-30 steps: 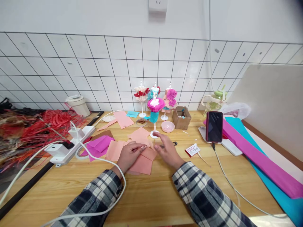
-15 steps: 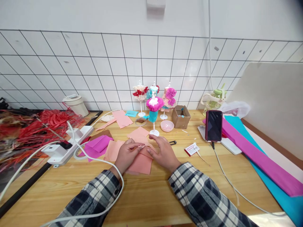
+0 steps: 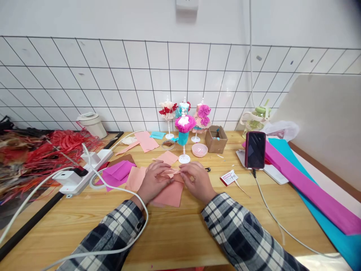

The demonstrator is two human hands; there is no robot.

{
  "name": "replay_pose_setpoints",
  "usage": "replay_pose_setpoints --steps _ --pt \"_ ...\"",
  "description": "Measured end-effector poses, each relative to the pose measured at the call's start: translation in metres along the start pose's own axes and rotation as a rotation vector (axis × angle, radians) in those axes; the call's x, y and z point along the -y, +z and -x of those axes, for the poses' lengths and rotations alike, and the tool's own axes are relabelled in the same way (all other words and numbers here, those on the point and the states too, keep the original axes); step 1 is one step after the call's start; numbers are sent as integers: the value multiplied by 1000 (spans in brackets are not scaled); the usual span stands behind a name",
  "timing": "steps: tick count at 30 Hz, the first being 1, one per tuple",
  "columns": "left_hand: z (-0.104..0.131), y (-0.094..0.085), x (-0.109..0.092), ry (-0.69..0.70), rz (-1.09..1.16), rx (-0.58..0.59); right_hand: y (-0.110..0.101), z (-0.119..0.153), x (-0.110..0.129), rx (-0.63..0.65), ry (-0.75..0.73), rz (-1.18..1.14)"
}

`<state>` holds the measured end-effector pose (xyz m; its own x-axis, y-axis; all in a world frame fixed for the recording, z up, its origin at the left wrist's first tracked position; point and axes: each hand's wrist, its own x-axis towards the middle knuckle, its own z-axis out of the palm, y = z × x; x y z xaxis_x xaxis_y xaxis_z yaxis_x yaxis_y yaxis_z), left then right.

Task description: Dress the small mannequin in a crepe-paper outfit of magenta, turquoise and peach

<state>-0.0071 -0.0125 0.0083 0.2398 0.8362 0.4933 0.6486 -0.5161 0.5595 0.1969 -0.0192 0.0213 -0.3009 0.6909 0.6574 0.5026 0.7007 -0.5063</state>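
Fingers of my left hand (image 3: 154, 181) are closed on a piece of pink paper (image 3: 170, 173) over the middle of the table. The other end of that piece is pinched by my right hand (image 3: 197, 181). Below both hands lie salmon-pink paper sheets (image 3: 169, 195). Just beyond them stands a small white dress form (image 3: 183, 137) with a magenta ruffle and a turquoise body. Three more dressed forms are behind it, one with red bows (image 3: 168, 109) and one with magenta rosettes (image 3: 203, 111).
Magenta paper (image 3: 118, 174) and a white power strip (image 3: 84, 173) lie left, its cable crossing my left sleeve. A pink bowl (image 3: 199, 150), cardboard box (image 3: 216, 140), small labelled packet (image 3: 228, 177) and upright phone (image 3: 255, 150) are right of centre.
My right hand has closed its fingers on the pink paper, where they were spread before. The left fingers have shifted their hold, and the piece now stretches between both hands.
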Motion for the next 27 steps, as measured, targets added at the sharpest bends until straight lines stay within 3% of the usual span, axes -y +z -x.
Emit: replay_pose_setpoints --steps 4,8,10,12,15,17,18,20,23,25,27 --pt "-1 4 -3 -29 -160 19 -3 2 7 -74 10 -13" --pt "-3 -2 -12 -123 -314 -202 -2 3 9 -162 119 32" --pt "-1 -7 -18 -137 -271 -221 -1 2 6 -199 204 26" --pt "5 -9 -25 -155 -103 -58 -1 1 3 -223 294 -2" --pt "15 -1 -36 -265 468 504 2 1 1 -223 379 -126" --pt "18 7 -39 -398 785 659 5 1 4 -191 439 -338" --pt "18 10 -38 -452 886 646 8 0 5 -166 477 -490" --pt "17 15 -34 -519 943 490 11 0 9 -118 557 -820" --pt "16 14 -26 -591 799 243 15 -2 12 -78 638 -1180" --pt "15 11 -24 -615 684 198 15 -2 12 -39 681 -1325" --pt "14 10 -25 -595 618 224 15 -2 10 -9 722 -1420"
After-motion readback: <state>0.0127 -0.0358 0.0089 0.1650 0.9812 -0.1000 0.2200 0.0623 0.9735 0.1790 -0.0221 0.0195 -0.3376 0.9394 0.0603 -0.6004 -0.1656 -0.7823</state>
